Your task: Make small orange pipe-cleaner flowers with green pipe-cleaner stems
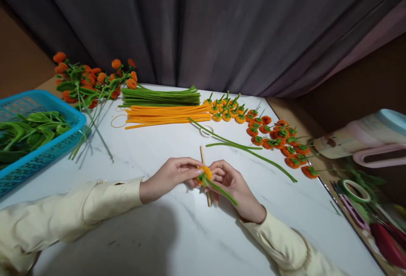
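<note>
Near the middle of the white table, my left hand pinches the left side of a small yellow-orange fuzzy flower. Fingers of my right hand are curled around its right side. A green fuzzy stem points from the flower toward the lower right, across my right hand. Beneath both hands lies a thin wooden stick, its two ends showing above and below them. Loose green stems and a white ring lie beyond my hands.
Green stems and orange-yellow stems lie in bundles at the back. Yellow and orange flower heads sit at the right. A blue basket of leaves is at left, near orange flowers. A pitcher and tape roll are far right.
</note>
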A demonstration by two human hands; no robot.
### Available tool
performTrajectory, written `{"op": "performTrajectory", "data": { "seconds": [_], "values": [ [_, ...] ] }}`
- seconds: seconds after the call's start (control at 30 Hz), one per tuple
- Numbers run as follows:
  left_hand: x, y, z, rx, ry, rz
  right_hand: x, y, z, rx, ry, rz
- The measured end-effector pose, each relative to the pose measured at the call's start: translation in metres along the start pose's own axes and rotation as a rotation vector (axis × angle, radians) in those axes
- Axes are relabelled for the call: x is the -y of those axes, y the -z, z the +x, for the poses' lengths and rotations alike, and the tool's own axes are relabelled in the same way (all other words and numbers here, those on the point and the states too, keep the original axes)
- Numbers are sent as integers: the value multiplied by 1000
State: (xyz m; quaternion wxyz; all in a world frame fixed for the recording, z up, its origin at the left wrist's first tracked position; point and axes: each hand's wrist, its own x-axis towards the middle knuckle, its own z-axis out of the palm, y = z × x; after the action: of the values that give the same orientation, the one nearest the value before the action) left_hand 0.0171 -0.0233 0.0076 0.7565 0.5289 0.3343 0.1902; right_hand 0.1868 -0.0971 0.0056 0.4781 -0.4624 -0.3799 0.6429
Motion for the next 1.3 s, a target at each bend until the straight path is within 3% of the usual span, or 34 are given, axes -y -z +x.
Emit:
{"op": "performTrajectory", "data": {
  "seconds": [0.2, 0.4, 0.63, 0.77, 0.97, 1.3],
  "values": [
    [0, 0, -2, 59, -18, -61, 0, 0, 0, -20, 23, 40],
    [-1, -2, -2, 17, -30, -52, -4, 2, 1, -2, 19, 22],
    [-1, -2, -3, -10, -23, -5, 11, 17, 0, 121, 64, -51],
    [0, -1, -3, -6, -13, 7, 18, 15, -5, 73, 168, -235],
    [6, 0, -3, 11, -16, 24, 5, 5, -6, -53, 329, -618],
    [9, 1, -3, 42, -44, 41, -2, 4, -4, -107, 319, -519]
  ]
}}
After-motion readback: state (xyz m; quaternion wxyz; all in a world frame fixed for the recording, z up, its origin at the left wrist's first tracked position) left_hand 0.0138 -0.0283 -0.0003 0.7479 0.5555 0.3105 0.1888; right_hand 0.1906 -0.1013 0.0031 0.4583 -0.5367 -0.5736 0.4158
